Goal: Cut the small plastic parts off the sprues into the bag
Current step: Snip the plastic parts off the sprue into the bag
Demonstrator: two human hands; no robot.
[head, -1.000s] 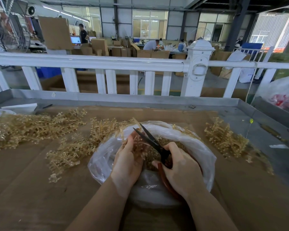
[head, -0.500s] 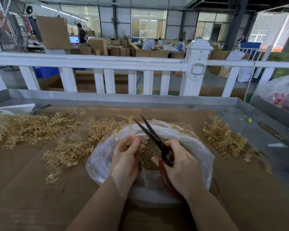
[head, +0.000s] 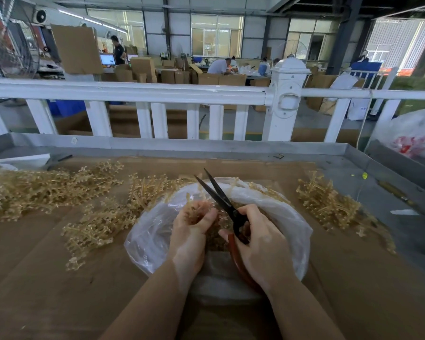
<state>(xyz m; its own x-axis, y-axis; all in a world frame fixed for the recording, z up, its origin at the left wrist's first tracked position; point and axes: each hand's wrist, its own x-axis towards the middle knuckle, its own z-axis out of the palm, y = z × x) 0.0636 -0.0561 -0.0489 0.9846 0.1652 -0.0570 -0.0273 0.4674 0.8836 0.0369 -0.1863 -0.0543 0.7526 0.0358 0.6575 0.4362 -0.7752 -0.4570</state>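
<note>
A clear plastic bag [head: 152, 231] lies open on the brown cardboard in front of me, with amber plastic parts inside. Over its mouth my left hand [head: 192, 231] grips an amber sprue [head: 196, 207]. My right hand [head: 260, 244] holds black scissors [head: 219, 192] with red handles; the blades stand apart and point up and away, just right of the sprue. Amber sprue piles lie left [head: 42, 187], middle [head: 108, 217] and right [head: 329, 204] of the bag.
The cardboard sits in a grey metal tray whose far wall [head: 206, 143] runs below a white railing [head: 157, 93]. A white plastic sack [head: 415, 136] stands at the far right. White paper [head: 22, 159] lies at the tray's far left corner.
My left hand has lifted and turned the sprue a little toward the scissors. The scissor blades have opened wider and tipped more upright.
</note>
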